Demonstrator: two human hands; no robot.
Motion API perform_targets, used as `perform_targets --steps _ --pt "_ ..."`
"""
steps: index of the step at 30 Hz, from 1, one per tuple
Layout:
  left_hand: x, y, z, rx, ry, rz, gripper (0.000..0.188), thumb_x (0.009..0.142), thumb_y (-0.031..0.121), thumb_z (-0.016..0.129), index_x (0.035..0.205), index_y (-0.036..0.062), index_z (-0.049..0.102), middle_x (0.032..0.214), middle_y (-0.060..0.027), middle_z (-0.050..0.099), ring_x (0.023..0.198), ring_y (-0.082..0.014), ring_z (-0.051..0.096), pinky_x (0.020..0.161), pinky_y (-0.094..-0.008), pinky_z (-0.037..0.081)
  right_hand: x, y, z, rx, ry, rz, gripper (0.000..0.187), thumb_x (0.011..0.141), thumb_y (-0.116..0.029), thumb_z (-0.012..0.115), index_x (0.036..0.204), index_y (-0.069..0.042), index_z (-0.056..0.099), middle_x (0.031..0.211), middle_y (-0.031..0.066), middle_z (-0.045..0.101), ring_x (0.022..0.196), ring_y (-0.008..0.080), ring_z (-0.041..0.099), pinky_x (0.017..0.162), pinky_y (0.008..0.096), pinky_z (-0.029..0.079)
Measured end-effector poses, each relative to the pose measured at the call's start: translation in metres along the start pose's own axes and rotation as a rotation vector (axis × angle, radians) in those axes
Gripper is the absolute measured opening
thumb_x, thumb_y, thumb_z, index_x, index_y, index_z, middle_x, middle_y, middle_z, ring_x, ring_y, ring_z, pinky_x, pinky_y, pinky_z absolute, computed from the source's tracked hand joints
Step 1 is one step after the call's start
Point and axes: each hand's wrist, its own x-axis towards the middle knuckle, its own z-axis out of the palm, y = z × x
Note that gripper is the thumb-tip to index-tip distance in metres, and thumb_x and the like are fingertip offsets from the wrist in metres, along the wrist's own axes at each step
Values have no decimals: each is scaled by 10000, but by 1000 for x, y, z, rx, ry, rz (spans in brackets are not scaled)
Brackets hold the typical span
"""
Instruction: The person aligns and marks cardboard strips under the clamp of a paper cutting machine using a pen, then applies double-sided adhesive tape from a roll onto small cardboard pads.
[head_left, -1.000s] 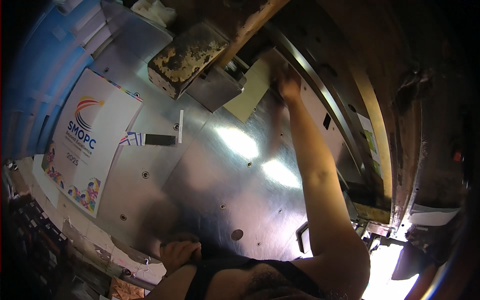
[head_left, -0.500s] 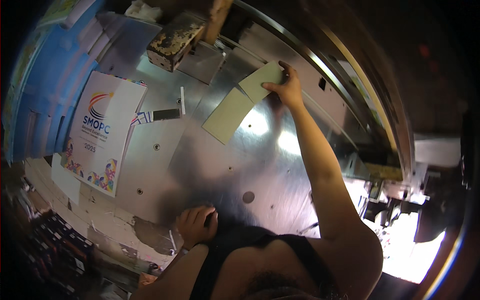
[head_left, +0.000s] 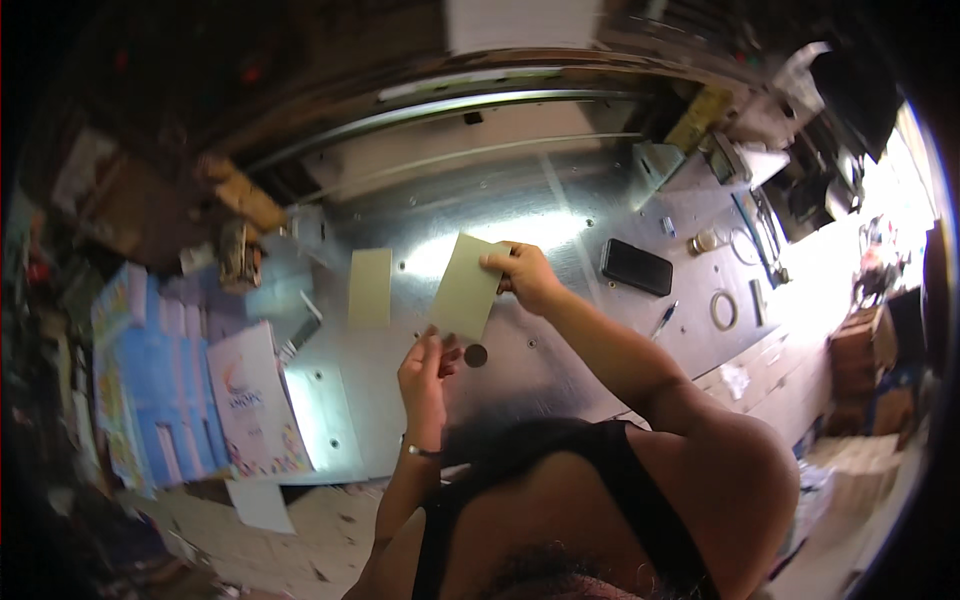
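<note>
My right hand (head_left: 525, 277) pinches the right edge of a grey-green piece of cardboard (head_left: 464, 288), thumb on top. The piece is held at a slant above the metal table. At its lower left corner is my left hand (head_left: 428, 368), fingers curled and fingertips against the corner; how firmly they grip it I cannot make out. A second grey-green cardboard piece (head_left: 370, 288) lies flat on the table, to the left of the held one.
A metal table (head_left: 560, 365) with small holes spreads before me. On its right lie a black phone (head_left: 636, 267), a pen (head_left: 665, 318) and a tape roll (head_left: 723, 310). Leftward are a printed white sheet (head_left: 255, 400), blue printed sheets (head_left: 165, 380) and a cutter-like strip (head_left: 302, 333).
My right hand has lifted one cardboard piece off the table and brought it nearer to me. My left hand has come up from near my body to that piece. The view has turned rightward.
</note>
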Motion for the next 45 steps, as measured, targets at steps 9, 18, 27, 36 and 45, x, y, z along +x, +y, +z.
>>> perform_targets --steps 9,18,27,36,45 --pt "96 -17 113 368 -335 71 498 1052 360 493 1453 66 508 1318 -111 641 1199 -198 599 992 -356 450 28 -4 -58 397 277 -316 346 949 -77 648 1265 20 544 1129 146 665 956 244 701 795 375 610" --pt "121 -103 200 1813 -570 688 781 959 553 551 1595 162 324 1674 -220 188 1548 -453 109 1195 -687 32 185 -108 -230 698 662 -508 389 926 37 560 1303 -31 491 1131 160 637 896 308 704 714 423 654" --pt "122 -99 212 1803 -569 652 819 918 590 578 1593 195 336 1671 -218 204 1547 -451 123 1200 -672 19 256 -142 -294 799 475 -554 301 927 43 525 1223 96 497 1093 215 634 904 381 716 781 458 666" --pt "125 -98 210 1797 -555 692 813 909 594 582 1583 200 356 1667 -213 223 1547 -441 137 1201 -668 21 241 -140 -287 652 430 -447 267 927 0 521 1181 80 528 1080 215 643 900 345 714 769 445 665" --pt "126 -104 211 1770 -571 695 813 905 601 586 1578 200 367 1667 -214 227 1545 -446 146 1201 -669 25 251 -146 -326 534 355 -400 252 968 -96 534 1177 44 534 1067 193 665 864 309 720 685 428 647"
